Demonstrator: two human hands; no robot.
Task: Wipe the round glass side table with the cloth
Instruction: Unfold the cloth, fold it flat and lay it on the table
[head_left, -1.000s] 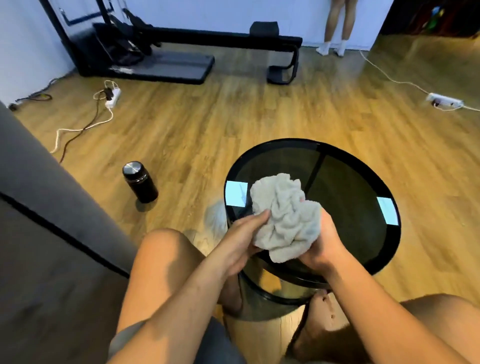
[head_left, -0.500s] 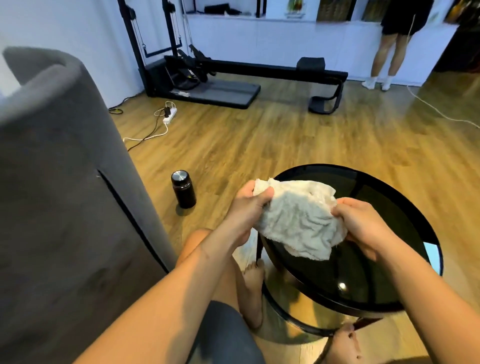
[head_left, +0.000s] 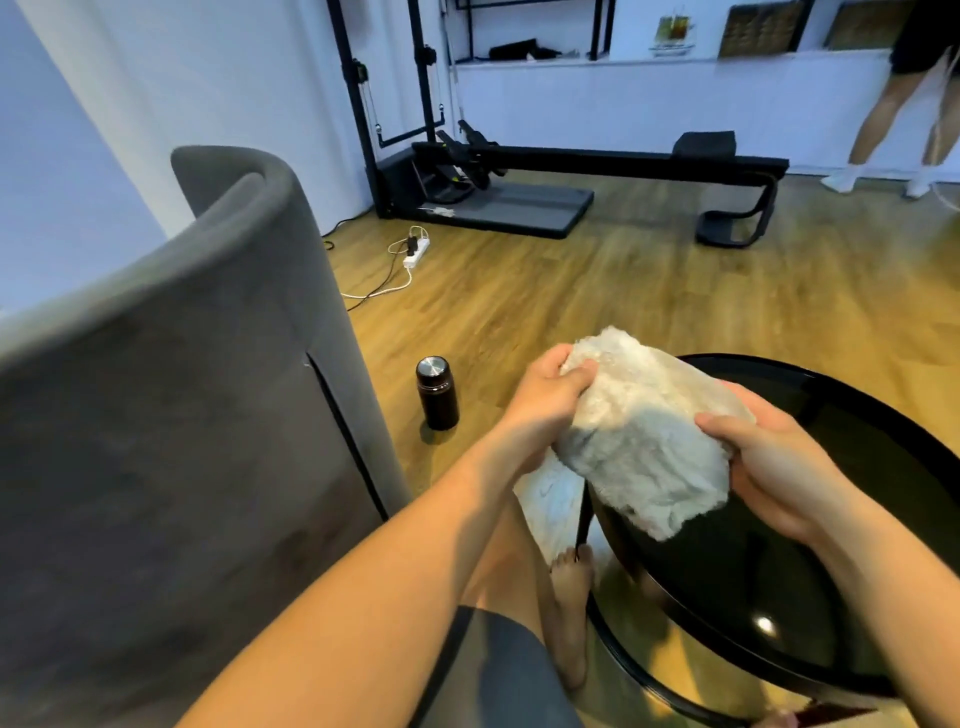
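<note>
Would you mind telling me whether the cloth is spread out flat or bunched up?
Bunched up: the cloth is a thick wad, gripped by the left hand and the right hand.

Both forearms (head_left: 363, 597) are uncovered along their whole visible length. The left hand (head_left: 540, 400) and right hand (head_left: 769, 467) are bare. Dark grey shorts (head_left: 498, 675), plain fabric, cover one thigh. One foot (head_left: 569, 618) is bare, toes visible.

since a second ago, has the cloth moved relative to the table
Yes. The cloth has shifted left, from over the glass to straddling the left rim of the table.
</note>
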